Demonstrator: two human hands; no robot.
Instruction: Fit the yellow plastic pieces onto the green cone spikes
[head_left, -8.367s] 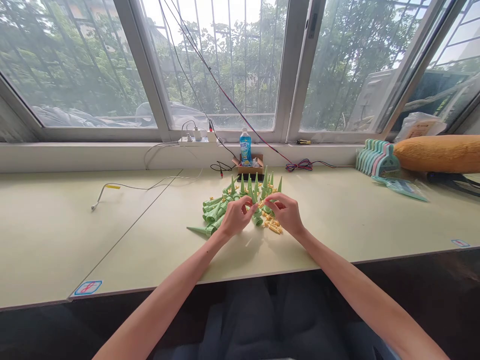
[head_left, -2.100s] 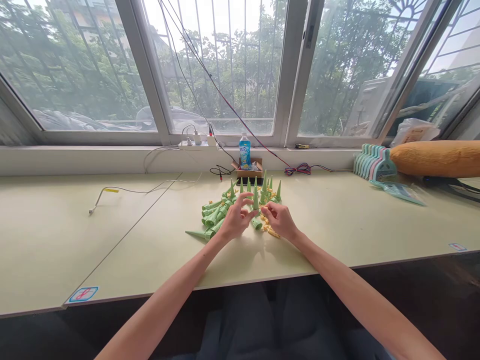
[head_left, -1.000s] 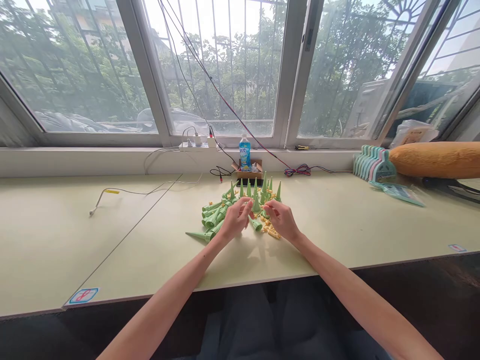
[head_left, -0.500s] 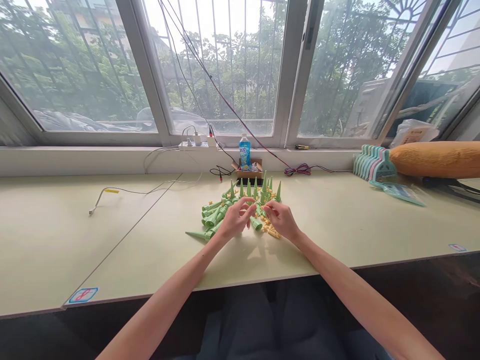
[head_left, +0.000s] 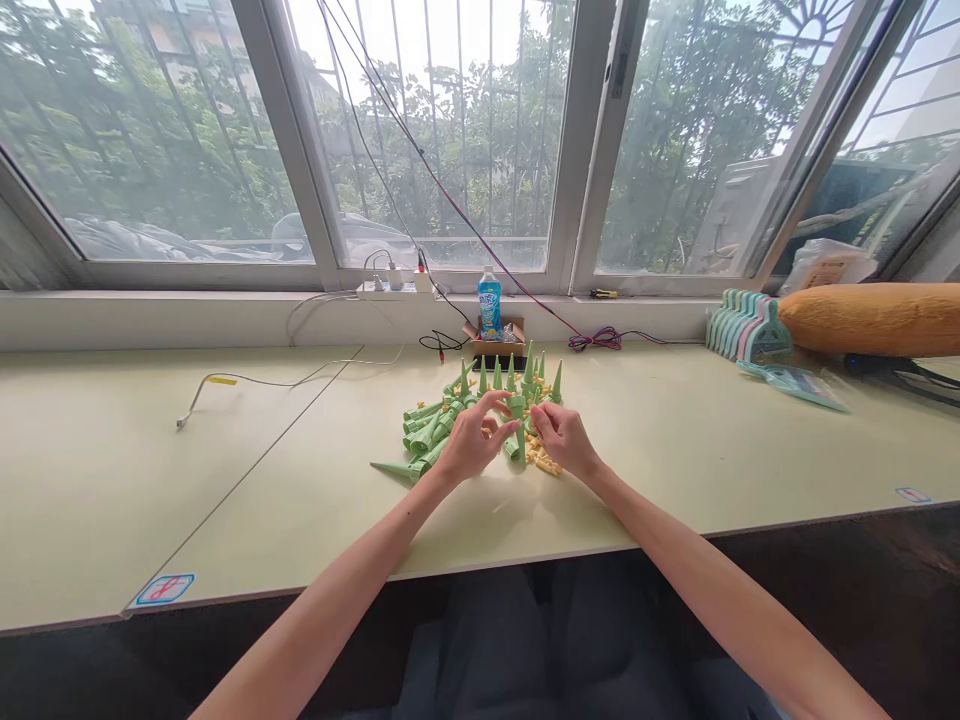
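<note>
My left hand [head_left: 474, 438] pinches a green plastic watering spike [head_left: 519, 425] between thumb and fingers, its narrow tip pointing down. Close by on the right, my right hand [head_left: 562, 436] has thumb and fingertips pressed together beside that spike; whatever they hold is too small to make out. Small yellow plastic pieces [head_left: 543, 458] lie in a heap below the right hand. More green spikes [head_left: 429, 432] lie in a pile to the left of my left hand. Behind both hands several spikes [head_left: 556, 383] stand point up.
A blue-labelled bottle [head_left: 490, 305] stands in a small cardboard box [head_left: 500, 348] with a dark phone-like slab before it. Cables [head_left: 596, 340] lie along the sill. Teal plastic pieces [head_left: 750, 330] and an orange plush roll [head_left: 870, 318] sit at the right. A white cable [head_left: 255, 381] crosses the left tabletop.
The spike in my left hand now shows plainly between the hands, tip down; before, it could not be made out there. My right hand has shifted slightly and stays pinched.
</note>
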